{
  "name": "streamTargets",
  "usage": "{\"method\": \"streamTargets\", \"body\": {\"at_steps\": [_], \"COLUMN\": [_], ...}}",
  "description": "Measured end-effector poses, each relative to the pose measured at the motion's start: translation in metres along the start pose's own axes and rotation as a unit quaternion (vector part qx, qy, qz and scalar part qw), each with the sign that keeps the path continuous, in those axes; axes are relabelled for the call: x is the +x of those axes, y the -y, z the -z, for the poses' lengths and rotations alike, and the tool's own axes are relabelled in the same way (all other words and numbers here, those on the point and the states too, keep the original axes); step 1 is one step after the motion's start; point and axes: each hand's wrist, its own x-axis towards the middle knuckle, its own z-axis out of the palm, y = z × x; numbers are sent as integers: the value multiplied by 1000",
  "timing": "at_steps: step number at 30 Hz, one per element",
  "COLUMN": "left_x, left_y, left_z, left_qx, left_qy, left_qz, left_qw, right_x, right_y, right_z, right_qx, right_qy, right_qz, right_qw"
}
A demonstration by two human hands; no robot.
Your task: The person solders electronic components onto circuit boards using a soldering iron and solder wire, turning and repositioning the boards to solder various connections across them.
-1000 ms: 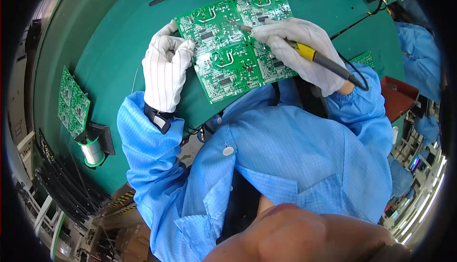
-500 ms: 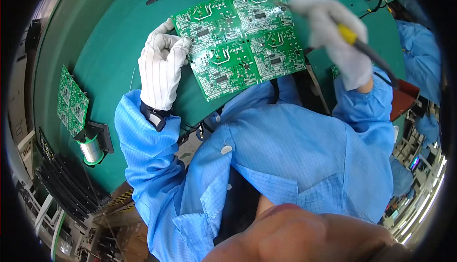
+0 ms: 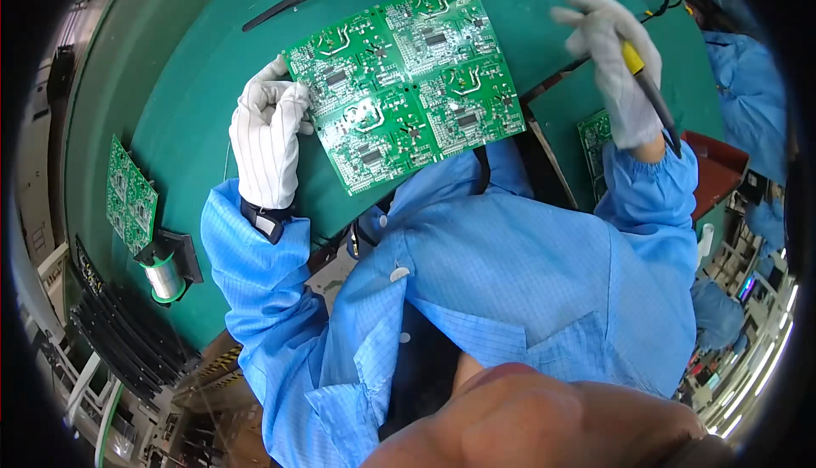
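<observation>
Pinching the board (image 3: 399,94), right of the spool (image 3: 164,282), by its edge, safest for something likely light, stiff and fragile, the left hand (image 3: 269,135) steadies it; farther right, the right hand (image 3: 614,60) holds an iron (image 3: 653,96).

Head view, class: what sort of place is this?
Probably an electronics workshop: a green circuit board panel, a spool of silvery wire and what looks like a soldering iron.

Striped white gloves (image 3: 266,153), gridded blue smock (image 3: 510,255).
</observation>
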Motion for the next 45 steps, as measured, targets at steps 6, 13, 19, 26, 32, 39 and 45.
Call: {"method": "streamTargets", "body": {"at_steps": [6, 13, 19, 26, 32, 39, 45], "left_x": [-1, 0, 3, -7, -11, -9, 13], "left_y": [-1, 2, 0, -6, -40, -79, -67], "left_z": [-1, 24, 39, 27, 0, -17, -20], "left_qx": [9, 26, 107, 208, 277, 265, 274], "left_qy": [-17, -54, -84, -170, -42, 79, 0], "left_qz": [-5, 0, 35, -222, -229, -266, -262], "left_qw": [1000, 998, 990, 937, 932, 923, 925], "right_x": [-4, 5, 9, 20, 19, 36, 37], "right_y": [1, 34, 34, 33, 39, 45, 36], "right_z": [-28, -58, -68, -51, -54, -67, -73], "right_qx": [263, 266, 247, 136, 151, 92, 102], "right_qy": [248, 288, 301, 237, 178, 196, 180], "right_qz": [6, -17, -32, 43, -40, -13, 0], "right_qw": [932, 920, 920, 961, 972, 976, 978]}}
